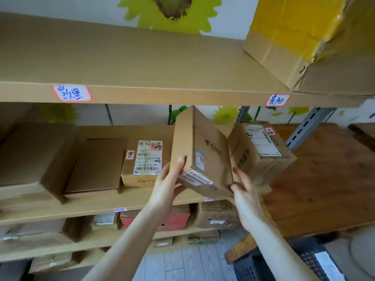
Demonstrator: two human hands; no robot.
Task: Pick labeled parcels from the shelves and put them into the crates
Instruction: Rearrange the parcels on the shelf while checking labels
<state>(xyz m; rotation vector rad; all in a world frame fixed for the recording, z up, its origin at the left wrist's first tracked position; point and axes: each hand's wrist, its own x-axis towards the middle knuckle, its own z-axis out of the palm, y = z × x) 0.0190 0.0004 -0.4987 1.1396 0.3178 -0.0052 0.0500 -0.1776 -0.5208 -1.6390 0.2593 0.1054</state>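
A brown cardboard parcel [205, 153] with a barcode label on its near edge is tilted up at the front of the middle shelf [91, 201]. My left hand [169, 179] grips its lower left corner and my right hand [244, 191] holds its lower right corner. Another labeled parcel [261, 151] leans just behind and to the right of it. A flat labeled parcel [146, 159] lies on the same shelf to the left. A dark crate [304, 260] with a white sheet in it sits on the floor at the lower right.
Plain boxes [36, 159] fill the left of the middle shelf. A large box with yellow tape [308, 41] stands on the upper shelf at the right. More parcels [174, 218] sit on lower shelves. A wooden table [324, 179] is to the right.
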